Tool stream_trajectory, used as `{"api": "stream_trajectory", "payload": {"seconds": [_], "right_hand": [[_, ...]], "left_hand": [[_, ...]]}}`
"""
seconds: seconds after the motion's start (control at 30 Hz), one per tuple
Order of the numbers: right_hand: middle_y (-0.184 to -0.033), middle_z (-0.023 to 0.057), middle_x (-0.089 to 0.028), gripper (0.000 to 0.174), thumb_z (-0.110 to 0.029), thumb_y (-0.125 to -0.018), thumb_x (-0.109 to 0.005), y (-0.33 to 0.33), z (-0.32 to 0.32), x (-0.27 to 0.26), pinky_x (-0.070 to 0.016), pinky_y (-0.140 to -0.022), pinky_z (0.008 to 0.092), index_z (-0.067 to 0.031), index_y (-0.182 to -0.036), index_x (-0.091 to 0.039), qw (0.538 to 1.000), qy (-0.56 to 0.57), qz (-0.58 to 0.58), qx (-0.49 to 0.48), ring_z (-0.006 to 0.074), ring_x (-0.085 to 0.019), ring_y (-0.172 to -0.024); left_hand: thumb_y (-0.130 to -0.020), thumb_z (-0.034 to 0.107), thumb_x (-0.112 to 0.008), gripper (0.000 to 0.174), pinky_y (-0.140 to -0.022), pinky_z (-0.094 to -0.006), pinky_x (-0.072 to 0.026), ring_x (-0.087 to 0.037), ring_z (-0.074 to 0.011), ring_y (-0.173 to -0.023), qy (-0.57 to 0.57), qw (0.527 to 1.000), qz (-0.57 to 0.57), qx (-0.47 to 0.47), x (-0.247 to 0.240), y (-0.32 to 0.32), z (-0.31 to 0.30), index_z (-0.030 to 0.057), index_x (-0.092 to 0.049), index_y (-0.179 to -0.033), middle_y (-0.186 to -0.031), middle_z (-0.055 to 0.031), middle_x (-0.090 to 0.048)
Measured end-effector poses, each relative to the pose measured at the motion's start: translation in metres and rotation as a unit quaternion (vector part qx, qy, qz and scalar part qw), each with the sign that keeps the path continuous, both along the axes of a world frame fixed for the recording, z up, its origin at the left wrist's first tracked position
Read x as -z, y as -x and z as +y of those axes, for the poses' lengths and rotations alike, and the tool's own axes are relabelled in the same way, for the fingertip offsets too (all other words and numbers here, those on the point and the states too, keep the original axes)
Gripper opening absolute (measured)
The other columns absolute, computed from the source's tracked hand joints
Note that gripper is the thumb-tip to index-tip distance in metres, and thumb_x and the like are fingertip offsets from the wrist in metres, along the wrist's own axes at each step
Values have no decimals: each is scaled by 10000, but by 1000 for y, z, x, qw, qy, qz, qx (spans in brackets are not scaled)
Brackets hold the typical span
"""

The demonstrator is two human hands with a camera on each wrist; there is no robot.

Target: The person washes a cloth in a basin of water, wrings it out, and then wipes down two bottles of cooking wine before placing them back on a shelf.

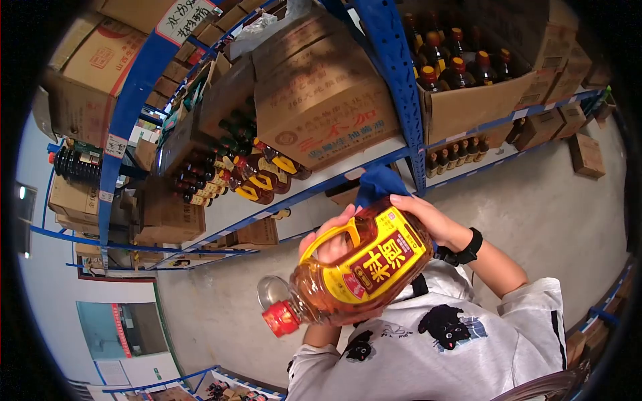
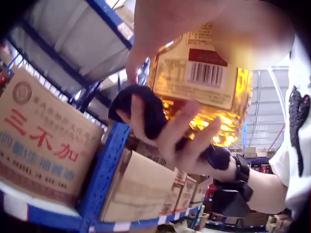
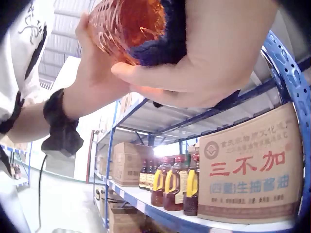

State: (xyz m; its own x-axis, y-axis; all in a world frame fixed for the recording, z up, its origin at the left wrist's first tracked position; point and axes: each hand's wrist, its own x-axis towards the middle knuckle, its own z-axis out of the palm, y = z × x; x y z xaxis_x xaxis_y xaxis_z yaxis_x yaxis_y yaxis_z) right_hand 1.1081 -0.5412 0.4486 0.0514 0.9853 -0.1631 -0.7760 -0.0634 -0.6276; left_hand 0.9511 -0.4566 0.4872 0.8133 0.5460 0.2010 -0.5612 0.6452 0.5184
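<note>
A large plastic bottle of cooking wine (image 1: 394,250) with a yellow label, yellow handle and red cap (image 1: 281,318) lies tilted in front of the shirt, cap end toward the lower left. My left hand (image 1: 333,249) grips it near the handle, fingers partly behind the bottle. At the base end, my right hand (image 1: 436,224) holds a dark blue cloth (image 1: 382,186) against the bottle. In the left wrist view the right fingers press this cloth (image 2: 142,110) close by the back label with its barcode (image 2: 206,74). The right wrist view shows the amber base (image 3: 131,29) beside the cloth.
Blue metal shelving (image 1: 401,87) stands ahead, bearing a big soy sauce carton (image 1: 321,100). Yellow-handled bottles (image 1: 251,179) stand left of that carton. An opened carton (image 1: 475,100) of red-capped bottles is at upper right. Concrete floor (image 1: 508,194) spreads behind the hands.
</note>
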Motion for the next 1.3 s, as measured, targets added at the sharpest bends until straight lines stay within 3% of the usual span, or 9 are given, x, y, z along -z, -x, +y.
{"api": "stream_trajectory", "payload": {"seconds": [0.2,0.4,0.87,0.93,1.03,1.1,1.13,1.23,1.3], "right_hand": [[-1301,96,-367,522,-239,-883,-445,-4,-14,-6,-278,-978,273,-4,-1312,-261,976,-95,-182,78,143,-372,-1162],[-1396,154,-200,728,-245,-726,-625,0,-28,-42,-111,-1039,478,-23,-1312,-256,731,-229,-641,56,343,-143,-1298],[-1368,36,-290,787,-301,-524,-735,14,-27,-45,-250,-991,492,-346,-1239,-411,559,-271,-778,98,306,-304,-1234],[-1363,33,-303,769,-294,-498,-732,8,-29,-11,-267,-988,481,-364,-1207,-444,582,-240,-761,155,284,-288,-1246],[-1355,102,-299,737,-266,-564,-733,1,-21,28,-255,-993,474,-311,-1231,-424,641,-244,-701,196,295,-290,-1242],[-1334,164,-302,677,-244,-673,-689,10,-19,35,-247,-999,431,-185,-1269,-373,864,-185,-417,212,309,-305,-1227],[-1321,158,-322,630,-286,-761,-616,9,-10,56,-240,-1004,377,-65,-1273,-324,773,-264,-500,288,280,-321,-1216],[-1260,122,-401,507,-322,-853,-499,18,-15,70,-331,-956,348,-16,-1232,-357,968,-96,-57,223,219,-416,-1130],[-1149,108,-504,413,-298,-900,-430,12,-13,71,-429,-868,320,-15,-1198,-397,967,-19,178,182,180,-525,-1000]], "left_hand": [[-892,420,-255,527,-963,-460,-343,-425,-340,-1122,76,991,52,100,3,1,32,-7,-420,-1153,-1194,-261,-408],[-910,328,-327,397,-1000,-427,-296,-389,-264,-1153,-79,978,111,-157,32,-5,14,160,-266,-1264,-1206,-185,-401],[-915,332,-314,434,-1021,-428,-264,-324,-272,-1202,-17,988,70,-140,46,-14,10,153,-223,-1299,-1265,-147,-343],[-634,409,-731,980,-1038,-419,-232,-259,-266,-1248,-287,938,107,-160,29,-9,8,131,-119,-1346,-1317,-120,-271],[-567,414,-776,1042,-1024,-469,-241,-266,-275,-1249,-282,931,137,-187,33,0,10,151,-136,-1346,-1324,-79,-302],[-565,428,-773,1027,-1023,-458,-247,-272,-274,-1244,-302,923,163,-173,45,7,11,137,-163,-1338,-1312,-86,-315],[-564,435,-771,1020,-1022,-453,-250,-275,-274,-1241,-310,920,176,-165,52,10,11,129,-176,-1334,-1307,-90,-321],[-599,333,-781,971,-985,-388,-308,-344,-262,-1194,-334,920,114,-168,28,-17,0,51,-175,-1303,-1251,-126,-353],[-612,313,-773,922,-973,-379,-317,-366,-254,-1165,-364,906,123,-179,33,-20,3,47,-198,-1283,-1218,-121,-373]]}}
